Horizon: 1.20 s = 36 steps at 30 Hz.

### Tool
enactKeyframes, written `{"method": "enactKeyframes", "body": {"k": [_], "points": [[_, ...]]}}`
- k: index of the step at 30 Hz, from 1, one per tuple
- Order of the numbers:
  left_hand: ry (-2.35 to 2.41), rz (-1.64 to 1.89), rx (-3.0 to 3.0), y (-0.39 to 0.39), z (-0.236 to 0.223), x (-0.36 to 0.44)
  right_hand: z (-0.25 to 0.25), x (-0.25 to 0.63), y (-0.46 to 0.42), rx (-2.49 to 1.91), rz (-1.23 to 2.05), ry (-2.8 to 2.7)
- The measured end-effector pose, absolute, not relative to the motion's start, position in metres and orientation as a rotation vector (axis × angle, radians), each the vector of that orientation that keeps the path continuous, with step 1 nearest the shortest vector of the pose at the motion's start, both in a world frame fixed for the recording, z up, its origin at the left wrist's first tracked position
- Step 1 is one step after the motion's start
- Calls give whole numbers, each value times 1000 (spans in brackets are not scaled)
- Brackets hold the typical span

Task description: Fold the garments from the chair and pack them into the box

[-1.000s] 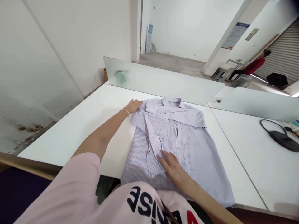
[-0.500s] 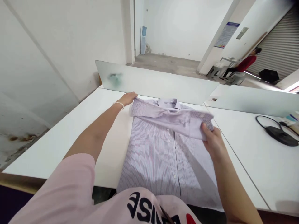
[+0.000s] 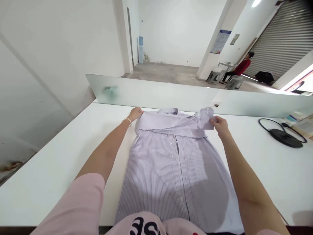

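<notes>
A striped, pale purple button-up shirt (image 3: 156,163) lies front side up, its collar (image 3: 168,111) at the far side. One sleeve (image 3: 166,120) is laid across the chest below the collar. My left hand (image 3: 136,114) pinches the fabric at the left shoulder corner. On the right, my right hand (image 3: 220,125) grips the edge of the cuff (image 3: 206,118), which looks slightly lifted and a little blurred. The lower hem is partly hidden by my own pink top.
The shirt rests on a white table (image 3: 73,147) with a frosted divider (image 3: 151,93) along its back edge. At the right lies a black round base with a looped cable (image 3: 286,137). Beyond the divider, a person in red (image 3: 242,67) sits near a shutter.
My right hand has moved away from me with the cuff, so the sleeve now runs higher and straighter across the chest. My left hand stays at the shoulder. The camera view has shifted.
</notes>
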State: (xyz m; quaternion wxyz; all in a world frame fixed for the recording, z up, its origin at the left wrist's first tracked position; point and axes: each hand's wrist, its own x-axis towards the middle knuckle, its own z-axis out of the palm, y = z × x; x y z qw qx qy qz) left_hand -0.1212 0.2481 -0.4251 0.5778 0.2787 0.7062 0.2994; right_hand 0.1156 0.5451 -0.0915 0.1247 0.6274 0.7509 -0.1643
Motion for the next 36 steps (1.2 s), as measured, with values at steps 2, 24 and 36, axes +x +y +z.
{"method": "enactKeyframes", "body": {"k": [2,24,36], "points": [[1698,665,624,249,-421,-106,-103,128,544,1821,-295,2131],[1344,785,1024,180,-364,-86,-176,131,554,1189,153,1741],[1509,976,749,171,-374,-86,-188,70,510,754,151,1831]]}}
